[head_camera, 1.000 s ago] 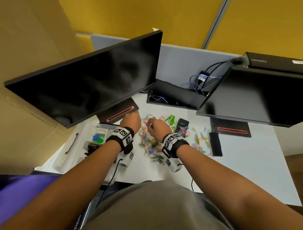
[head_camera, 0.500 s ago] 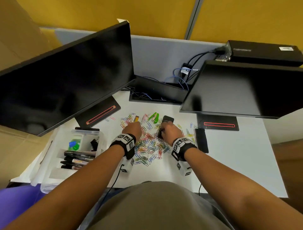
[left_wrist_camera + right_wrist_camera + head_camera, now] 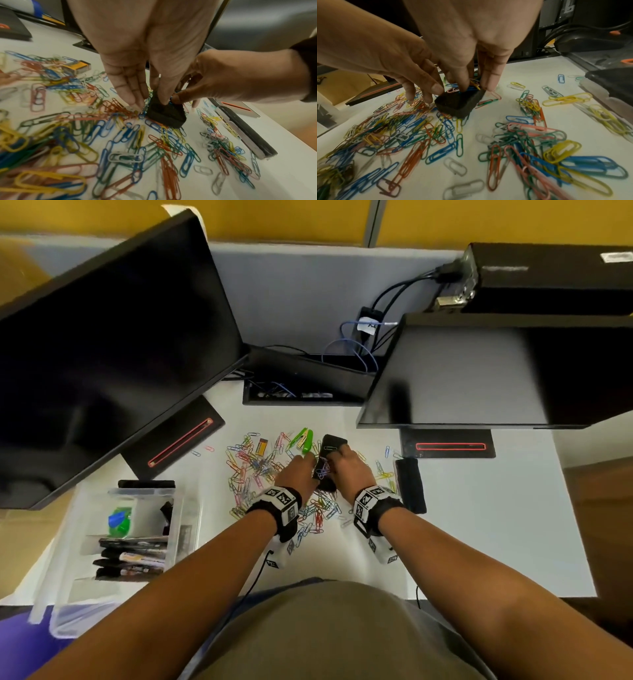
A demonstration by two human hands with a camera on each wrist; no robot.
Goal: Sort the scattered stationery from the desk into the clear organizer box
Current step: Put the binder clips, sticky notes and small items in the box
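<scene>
Coloured paper clips (image 3: pixel 260 470) lie scattered across the white desk (image 3: pixel 479 525). In their midst sits a black eraser block (image 3: pixel 324 474) with clips on top, also seen in the wrist views (image 3: pixel 166 116) (image 3: pixel 457 104). My left hand (image 3: pixel 301 469) pinches its left edge, thumb on top and fingers (image 3: pixel 132 97) down among the clips. My right hand (image 3: pixel 349 470) grips the block's far end, its fingers (image 3: pixel 489 81) beside the clips on top. The clear organizer box (image 3: pixel 178 508) stands at the left and holds markers (image 3: pixel 133 559) and green and blue pieces (image 3: pixel 120 520).
A green stapler (image 3: pixel 305 440) and a yellow staple box (image 3: pixel 263 446) lie behind the clips. A second black eraser (image 3: pixel 409 486) lies to the right. Two dark monitors (image 3: pixel 113 347) (image 3: pixel 496 371) overhang the desk's back, with stand bases and cables beneath.
Both hands left the loose clips and closed in on the black block; the right hand reached it first, then the left. The head view tilted down and shifted left.
</scene>
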